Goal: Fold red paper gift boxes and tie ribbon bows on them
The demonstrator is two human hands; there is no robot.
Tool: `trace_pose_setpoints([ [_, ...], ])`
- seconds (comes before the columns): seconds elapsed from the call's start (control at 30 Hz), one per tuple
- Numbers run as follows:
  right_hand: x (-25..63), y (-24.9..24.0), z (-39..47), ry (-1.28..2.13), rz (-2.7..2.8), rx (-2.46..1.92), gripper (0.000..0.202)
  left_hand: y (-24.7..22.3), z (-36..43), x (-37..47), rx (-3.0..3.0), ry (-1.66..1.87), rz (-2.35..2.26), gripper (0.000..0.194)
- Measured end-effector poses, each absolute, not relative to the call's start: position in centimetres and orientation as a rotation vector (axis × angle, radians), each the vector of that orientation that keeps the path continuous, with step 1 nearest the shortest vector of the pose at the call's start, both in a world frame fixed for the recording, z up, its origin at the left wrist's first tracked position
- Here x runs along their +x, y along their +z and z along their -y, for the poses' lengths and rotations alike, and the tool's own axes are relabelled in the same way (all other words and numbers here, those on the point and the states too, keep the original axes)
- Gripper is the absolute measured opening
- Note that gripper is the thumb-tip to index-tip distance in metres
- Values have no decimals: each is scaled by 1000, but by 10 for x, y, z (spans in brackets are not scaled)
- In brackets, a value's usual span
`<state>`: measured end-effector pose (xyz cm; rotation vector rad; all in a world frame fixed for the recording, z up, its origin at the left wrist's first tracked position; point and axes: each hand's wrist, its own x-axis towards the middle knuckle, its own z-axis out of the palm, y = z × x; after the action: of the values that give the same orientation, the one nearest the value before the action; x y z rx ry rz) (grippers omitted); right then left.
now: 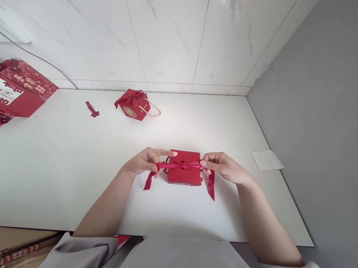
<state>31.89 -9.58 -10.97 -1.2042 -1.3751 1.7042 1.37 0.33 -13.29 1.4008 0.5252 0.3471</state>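
Observation:
A small red gift box (183, 176) lies on the white table in front of me, its flaps folded over on top. A dark pink ribbon (192, 164) runs across the box and is crossed in a knot at its middle. My left hand (146, 161) pinches one length of the ribbon at the left side, with its index finger stretched onto the box's top edge. On the right, my right hand (221, 165) pinches the other length between thumb and fingers. Both ribbon ends hang down past the hands, toward the table.
A finished-looking red box (134, 105) with a bow and gold cord handle stands near the wall. Left of it lies a small dark red strip (92, 110). Larger red boxes (29, 97) stand at far left. A white paper (267, 160) overlaps the table's right edge.

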Motion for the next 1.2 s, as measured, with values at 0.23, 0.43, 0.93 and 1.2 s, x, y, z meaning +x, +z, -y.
trace_pose_setpoints([
  [0.23, 321, -106, 95, 1747, 1360, -1159, 33, -128, 2, 24, 1340, 412, -496, 37],
  [0.43, 321, -101, 98, 1815, 1241, -1029, 23, -105, 19, 40, 1358, 364, -579, 29],
  [0.93, 296, -112, 103, 1711, 1204, -927, 28, -103, 34, 56, 1436, 470, -617, 25],
  [1.2, 281, -108, 105, 1587, 1104, -1027, 27, -103, 35, 61, 1434, 574, -683, 27],
])
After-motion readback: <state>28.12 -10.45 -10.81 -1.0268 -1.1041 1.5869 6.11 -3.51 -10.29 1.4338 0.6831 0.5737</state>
